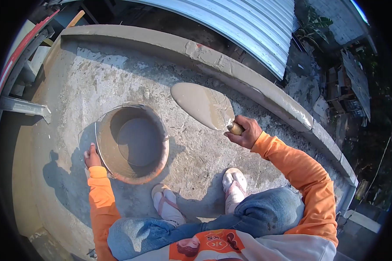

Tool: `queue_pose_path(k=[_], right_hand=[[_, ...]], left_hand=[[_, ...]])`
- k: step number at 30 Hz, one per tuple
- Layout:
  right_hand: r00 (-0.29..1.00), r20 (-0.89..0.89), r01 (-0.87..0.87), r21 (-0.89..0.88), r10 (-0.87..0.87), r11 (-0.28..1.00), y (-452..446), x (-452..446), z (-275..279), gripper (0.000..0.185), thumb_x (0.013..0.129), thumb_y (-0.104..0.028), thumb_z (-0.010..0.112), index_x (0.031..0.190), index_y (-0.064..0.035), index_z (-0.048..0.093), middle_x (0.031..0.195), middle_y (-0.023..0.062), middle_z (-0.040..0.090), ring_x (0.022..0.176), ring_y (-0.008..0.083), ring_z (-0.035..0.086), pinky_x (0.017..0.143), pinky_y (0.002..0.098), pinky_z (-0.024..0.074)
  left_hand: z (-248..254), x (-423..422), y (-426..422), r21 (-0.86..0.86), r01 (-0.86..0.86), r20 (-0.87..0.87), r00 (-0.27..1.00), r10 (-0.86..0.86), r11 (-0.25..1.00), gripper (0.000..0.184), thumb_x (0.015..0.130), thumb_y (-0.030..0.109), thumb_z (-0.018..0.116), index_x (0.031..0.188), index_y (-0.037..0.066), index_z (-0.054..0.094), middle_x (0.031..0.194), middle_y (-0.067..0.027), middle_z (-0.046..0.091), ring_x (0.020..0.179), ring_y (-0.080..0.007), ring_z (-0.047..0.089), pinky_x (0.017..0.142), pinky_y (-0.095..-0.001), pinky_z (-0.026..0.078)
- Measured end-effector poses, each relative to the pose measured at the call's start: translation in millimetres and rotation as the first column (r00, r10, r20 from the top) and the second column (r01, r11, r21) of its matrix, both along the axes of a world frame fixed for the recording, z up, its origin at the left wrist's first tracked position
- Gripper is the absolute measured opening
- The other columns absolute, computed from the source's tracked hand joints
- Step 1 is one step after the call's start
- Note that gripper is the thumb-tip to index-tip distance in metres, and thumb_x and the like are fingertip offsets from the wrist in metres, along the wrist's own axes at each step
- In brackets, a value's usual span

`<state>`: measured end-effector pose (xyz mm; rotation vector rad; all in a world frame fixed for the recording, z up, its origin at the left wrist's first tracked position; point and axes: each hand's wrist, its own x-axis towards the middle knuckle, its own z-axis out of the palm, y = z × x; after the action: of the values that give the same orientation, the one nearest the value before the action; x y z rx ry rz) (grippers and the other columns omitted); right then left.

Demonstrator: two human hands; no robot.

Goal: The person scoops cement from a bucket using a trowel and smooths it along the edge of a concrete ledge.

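My right hand is wrapped round the wooden handle of a trowel, held out over the floor. Wet grey mortar coats much of its broad blade. To the left stands a bucket with a smeared rim and a thin wire handle. Smooth grey mortar lies inside it. My left hand grips the bucket's left side by the wire handle; some of its fingers are hidden.
A low, curved cement wall borders the rough concrete floor. Beyond it lies a corrugated metal roof. A metal beam juts in from the left. My feet in sandals are close to the bucket.
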<state>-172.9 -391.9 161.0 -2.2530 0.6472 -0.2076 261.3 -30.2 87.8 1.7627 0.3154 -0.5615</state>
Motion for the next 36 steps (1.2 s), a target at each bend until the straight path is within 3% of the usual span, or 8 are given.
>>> queue_pose_path(k=[3, 6, 9, 12, 17, 19, 23, 36], right_hand=[[0.993, -0.070, 0.101, 0.043, -0.097, 0.994, -26, -7, -30, 0.040, 0.073, -0.027, 0.072, 0.100, -0.0006, 0.060, 0.084, 0.0182, 0.064, 0.076, 0.0320, 0.065, 0.070, 0.0367, 0.0524], [0.967, -0.161, 0.211, 0.077, -0.196, 0.974, -47, -1, -66, 0.041, 0.073, -0.030, 0.070, 0.100, -0.0008, 0.061, 0.084, 0.0201, 0.065, 0.077, 0.0335, 0.065, 0.071, 0.0380, 0.0515], [0.950, -0.200, 0.269, 0.129, -0.241, 0.954, -71, 15, -97, 0.041, 0.073, -0.032, 0.069, 0.100, -0.0014, 0.062, 0.083, 0.0207, 0.065, 0.076, 0.0351, 0.065, 0.071, 0.0387, 0.0509], [0.941, -0.248, 0.278, 0.185, -0.229, 0.943, -85, 18, -86, 0.041, 0.075, -0.032, 0.068, 0.098, 0.0005, 0.062, 0.075, 0.0180, 0.065, 0.068, 0.0310, 0.065, 0.065, 0.0366, 0.0510], [0.957, -0.125, 0.288, 0.381, -0.260, 0.879, -70, -20, -61, 0.038, 0.081, -0.032, 0.064, 0.092, 0.0040, 0.058, 0.065, 0.0121, 0.060, 0.057, 0.0180, 0.062, 0.054, 0.0318, 0.0485], [0.951, -0.150, 0.306, 0.328, -0.271, 0.893, -63, -23, -56, 0.039, 0.081, -0.032, 0.063, 0.098, 0.0030, 0.058, 0.069, 0.0173, 0.062, 0.062, 0.0251, 0.064, 0.060, 0.0347, 0.0503], [0.968, -0.177, 0.206, 0.141, -0.180, 0.968, -68, 13, -72, 0.044, 0.080, -0.035, 0.063, 0.103, 0.0021, 0.059, 0.085, 0.0255, 0.064, 0.084, 0.0398, 0.063, 0.074, 0.0409, 0.0500], [0.944, -0.042, 0.329, 0.006, -0.328, 0.944, -49, 26, -68, 0.042, 0.082, -0.031, 0.062, 0.108, 0.0010, 0.055, 0.082, 0.0247, 0.064, 0.080, 0.0390, 0.064, 0.071, 0.0416, 0.0510]], left_hand=[[20, 2, 7, 0.394, -0.098, 0.664, 0.718, -0.209, 0.914, 0.041, 0.086, 0.031, 0.064, 0.109, -0.002, 0.055, 0.100, -0.0075, 0.061, 0.086, -0.0169, 0.058, 0.078, -0.0287, 0.045], [149, -74, -44, 0.252, 0.191, 0.495, 0.817, -0.296, 0.949, 0.036, 0.087, 0.027, 0.061, 0.108, -0.001, 0.053, 0.099, -0.0062, 0.060, 0.088, -0.0152, 0.057, 0.080, -0.0291, 0.044], [233, -130, -77, 0.433, 0.769, 0.275, 0.384, -0.881, 0.470, 0.030, 0.085, 0.020, 0.063, 0.106, 0.001, 0.054, 0.099, -0.0093, 0.062, 0.088, -0.0193, 0.059, 0.080, -0.0320, 0.045], [280, -186, -102, 0.512, 0.850, 0.242, -0.006, -0.970, 0.122, 0.033, 0.077, 0.016, 0.070, 0.104, 0.001, 0.056, 0.100, -0.0169, 0.063, 0.091, -0.0293, 0.061, 0.082, -0.0346, 0.046], [249, -233, -93, 0.007, 0.998, 0.113, -0.060, -0.992, -0.060, 0.037, 0.076, 0.023, 0.071, 0.105, 0.004, 0.057, 0.098, -0.0153, 0.064, 0.091, -0.0292, 0.062, 0.078, -0.0368, 0.048], [236, -242, -96, 0.475, 0.792, -0.092, -0.390, -0.916, -0.385, 0.039, 0.080, 0.026, 0.068, 0.110, 0.005, 0.055, 0.097, -0.0146, 0.063, 0.091, -0.0293, 0.062, 0.079, -0.0397, 0.047], [232, -245, -115, 0.453, 0.789, 0.012, -0.471, -0.882, -0.415, 0.042, 0.082, 0.030, 0.065, 0.114, 0.005, 0.052, 0.100, -0.0133, 0.062, 0.090, -0.0276, 0.061, 0.077, -0.0387, 0.044], [239, -233, -117, 0.433, 0.794, 0.098, -0.512, -0.853, -0.427, 0.034, 0.083, 0.028, 0.063, 0.106, 0.005, 0.056, 0.092, -0.0087, 0.062, 0.079, -0.0243, 0.061, 0.070, -0.0360, 0.043]])
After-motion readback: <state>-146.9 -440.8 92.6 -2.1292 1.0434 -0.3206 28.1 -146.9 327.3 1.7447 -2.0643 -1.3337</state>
